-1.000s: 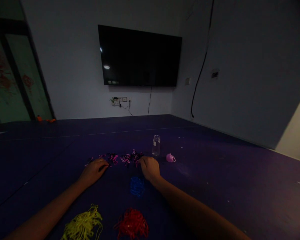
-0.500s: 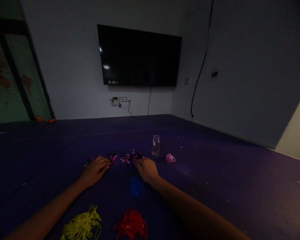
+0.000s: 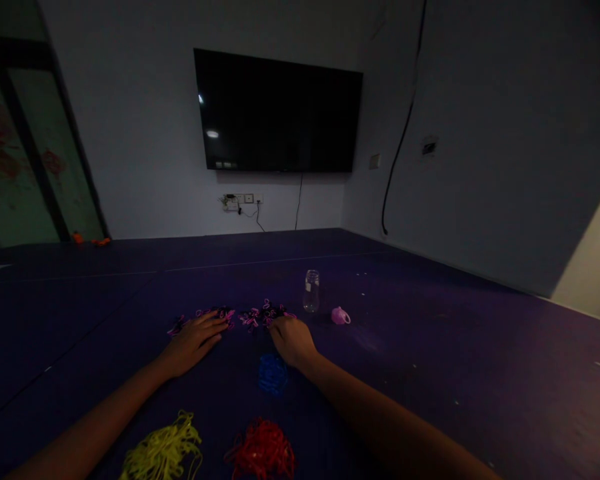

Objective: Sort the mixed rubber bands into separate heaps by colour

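Note:
My left hand [image 3: 194, 341] lies palm down with fingers stretched over the left cluster of small pink and black loops [image 3: 229, 316], which look like rubber bands. My right hand [image 3: 292, 339] is closed, its fingertips bent down at the near edge of the right cluster of pink and black loops [image 3: 253, 319]; what it pinches, if anything, is hidden. Just beyond the right hand stands a clear bottle [image 3: 311, 292] without a lid. To its right lies a pink cap with a ring [image 3: 339, 316]. A blue bundle of bands [image 3: 273, 373] sits between my forearms.
Nearest me are a yellow heap of bands [image 3: 164, 448] and a red heap [image 3: 263, 451] on the dark purple surface [image 3: 430, 347]. A black television [image 3: 280, 113] hangs on the far wall above sockets. Small orange objects [image 3: 100, 242] lie far left.
My left hand has slid slightly forward and right over the loops, its fingers straighter. My right hand has shifted a little left at the right cluster.

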Available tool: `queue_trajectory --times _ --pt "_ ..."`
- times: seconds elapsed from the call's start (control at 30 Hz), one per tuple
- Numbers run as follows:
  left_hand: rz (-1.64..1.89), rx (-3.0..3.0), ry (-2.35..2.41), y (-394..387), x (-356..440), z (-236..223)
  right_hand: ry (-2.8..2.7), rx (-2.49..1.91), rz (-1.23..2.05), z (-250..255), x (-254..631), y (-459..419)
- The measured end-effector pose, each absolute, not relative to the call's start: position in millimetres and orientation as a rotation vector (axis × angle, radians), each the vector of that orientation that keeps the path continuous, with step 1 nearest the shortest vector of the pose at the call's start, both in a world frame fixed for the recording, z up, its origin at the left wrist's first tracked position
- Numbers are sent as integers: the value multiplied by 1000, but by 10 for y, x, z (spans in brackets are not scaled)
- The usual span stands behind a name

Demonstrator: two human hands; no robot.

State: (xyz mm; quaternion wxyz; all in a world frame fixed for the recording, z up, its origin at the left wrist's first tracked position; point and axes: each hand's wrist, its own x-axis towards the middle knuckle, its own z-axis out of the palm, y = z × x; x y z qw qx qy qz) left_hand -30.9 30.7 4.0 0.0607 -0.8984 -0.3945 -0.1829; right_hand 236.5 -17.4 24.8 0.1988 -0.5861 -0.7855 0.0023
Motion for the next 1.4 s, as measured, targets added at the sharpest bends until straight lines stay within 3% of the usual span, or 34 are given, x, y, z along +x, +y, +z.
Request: queue_trajectory --times 0.57,1.4 --pt "-674 -2470 -1378 325 -333 35 -2210 -1648 -3 253 2361 -178" --pt "-632 -2800 -1109 288 -303 65 -2228 -1653 18 284 2353 -198"
